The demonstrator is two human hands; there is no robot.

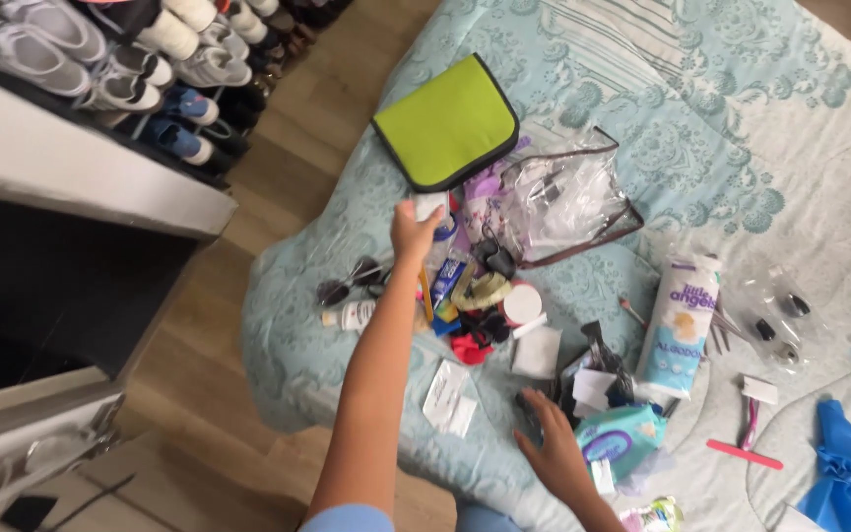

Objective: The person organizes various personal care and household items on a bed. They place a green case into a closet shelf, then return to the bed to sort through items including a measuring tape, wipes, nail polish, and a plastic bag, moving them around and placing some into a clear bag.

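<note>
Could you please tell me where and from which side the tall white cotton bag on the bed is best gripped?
Grip the cotton bag around its middle from above: it lies flat lengthwise, both long sides look reachable, and its soft body should squeeze easily.

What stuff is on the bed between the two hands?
In the head view, between the left hand and right hand lie a red-and-black jumble, a round white-lidded jar, a white pad and a flat white packet.

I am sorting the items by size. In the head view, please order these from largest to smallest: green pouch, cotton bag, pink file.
1. green pouch
2. cotton bag
3. pink file

Camera distance differs slightly.
</note>
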